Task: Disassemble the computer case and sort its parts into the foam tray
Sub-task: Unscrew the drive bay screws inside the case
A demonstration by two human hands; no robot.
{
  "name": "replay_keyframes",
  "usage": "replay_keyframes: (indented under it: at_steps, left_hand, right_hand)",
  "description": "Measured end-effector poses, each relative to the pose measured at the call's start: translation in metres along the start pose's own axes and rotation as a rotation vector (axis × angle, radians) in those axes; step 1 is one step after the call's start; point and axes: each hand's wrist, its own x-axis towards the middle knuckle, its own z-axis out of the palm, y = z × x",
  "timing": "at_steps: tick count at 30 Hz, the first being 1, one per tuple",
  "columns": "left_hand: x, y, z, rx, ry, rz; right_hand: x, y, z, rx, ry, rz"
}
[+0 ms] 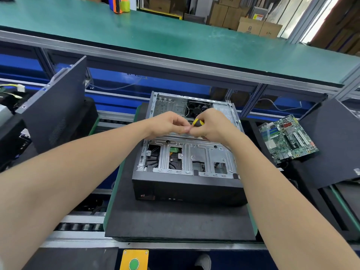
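An open computer case [187,162] lies on a dark foam pad [171,221] on the conveyor, its metal drive cage and rear fan exposed. Over the middle of the case my right hand [212,125] grips a yellow-and-black screwdriver [198,122]. My left hand [169,123] meets it from the left, its fingertips pinched together at the right hand's fingers near the tool. What the left fingers pinch is too small to tell. The screwdriver's tip is hidden behind the hands.
A green motherboard [288,139] lies on a dark panel [331,145] at the right. A black side panel [56,108] leans upright at the left. A green shelf [175,39] runs across the back. A yellow box with a green button [134,260] sits at the near edge.
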Motion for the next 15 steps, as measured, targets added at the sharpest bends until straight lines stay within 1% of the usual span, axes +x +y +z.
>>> replay_keyframes:
  at_steps: [5,10,15]
  left_hand:
    - [0.008,0.011,0.011,-0.062,-0.053,0.016]
    - [0.036,0.033,0.032,-0.174,0.028,0.023]
    - [0.075,0.067,0.074,-0.263,0.093,-0.042]
  right_hand:
    - [-0.015,0.013,-0.013,0.161,0.035,-0.03]
    - [-0.025,0.045,-0.031,0.249,0.204,-0.081]
    - [-0.041,0.097,-0.06,0.222,0.331,-0.135]
